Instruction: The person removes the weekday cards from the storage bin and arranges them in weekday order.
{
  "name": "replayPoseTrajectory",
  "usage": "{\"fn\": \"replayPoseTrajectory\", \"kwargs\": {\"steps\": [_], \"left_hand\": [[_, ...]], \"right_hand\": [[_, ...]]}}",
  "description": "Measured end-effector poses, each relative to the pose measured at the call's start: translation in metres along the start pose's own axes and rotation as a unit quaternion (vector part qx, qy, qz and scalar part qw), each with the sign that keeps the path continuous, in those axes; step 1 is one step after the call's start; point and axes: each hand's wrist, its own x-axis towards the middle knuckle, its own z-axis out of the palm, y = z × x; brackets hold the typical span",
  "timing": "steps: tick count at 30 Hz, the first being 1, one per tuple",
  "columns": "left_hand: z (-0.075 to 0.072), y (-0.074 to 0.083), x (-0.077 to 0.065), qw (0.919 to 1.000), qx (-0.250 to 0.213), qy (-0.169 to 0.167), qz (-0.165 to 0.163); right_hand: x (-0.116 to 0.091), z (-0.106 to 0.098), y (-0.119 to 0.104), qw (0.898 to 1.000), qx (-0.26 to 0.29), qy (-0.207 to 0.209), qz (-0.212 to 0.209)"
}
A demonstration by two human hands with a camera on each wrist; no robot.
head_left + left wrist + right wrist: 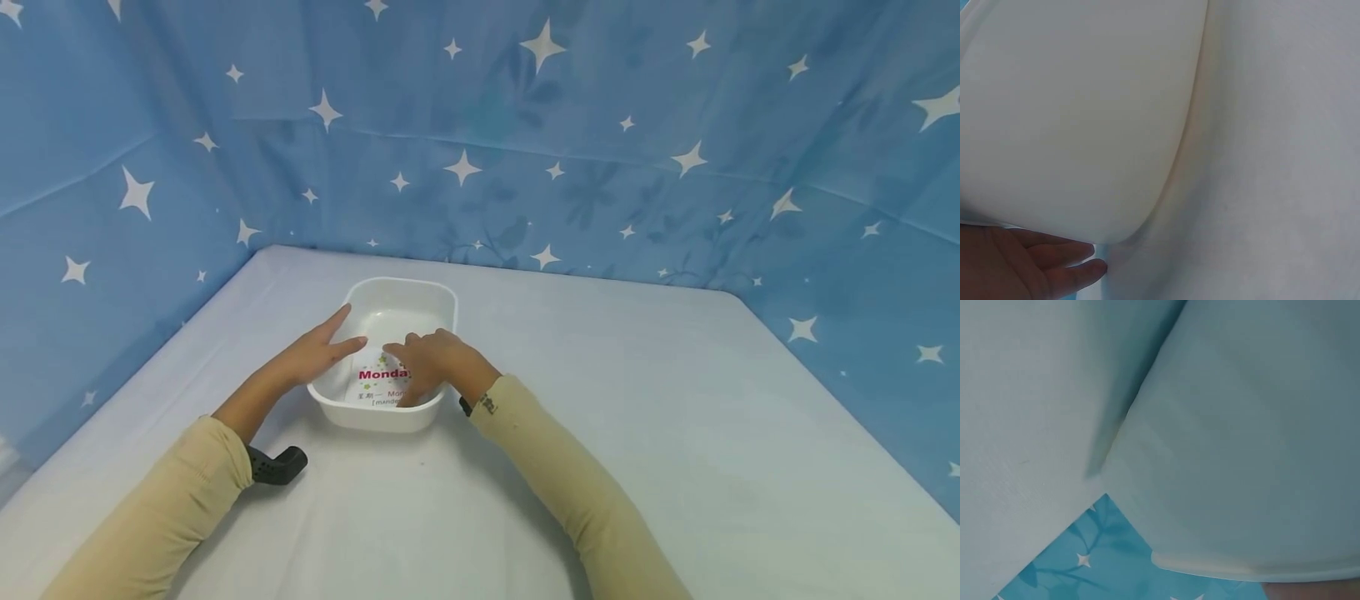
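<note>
A white plastic tub [401, 419] with rounded corners stands on the table. On its floor lies a white card [372, 388] with red "Monday" lettering, Chinese characters and small green and yellow stars. My left hand [311, 357] is at the tub's left rim, its thumb reaching over the opening and its fingers straight; the left wrist view has these fingers [1075, 275] along the outer wall. Inside the tub is my right hand [431, 364], over the card's right side, with index finger and thumb spread apart. It covers the end of the lettering.
A white cloth [637, 433] covers the table. Blue curtains [495, 108] with white stars hang behind and at both sides. Below the left sleeve juts a black wrist mount [279, 465], near the tub's front left corner.
</note>
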Motion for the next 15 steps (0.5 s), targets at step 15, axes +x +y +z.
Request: {"fn": "replayPoseTrajectory", "kwargs": {"steps": [15], "left_hand": [[-0.0007,-0.0006,0.0012,1.0000,-0.002,0.002,0.009]], "right_hand": [[-0.0083,-0.0008,0.0006,0.997,0.012,0.070,-0.041]]}}
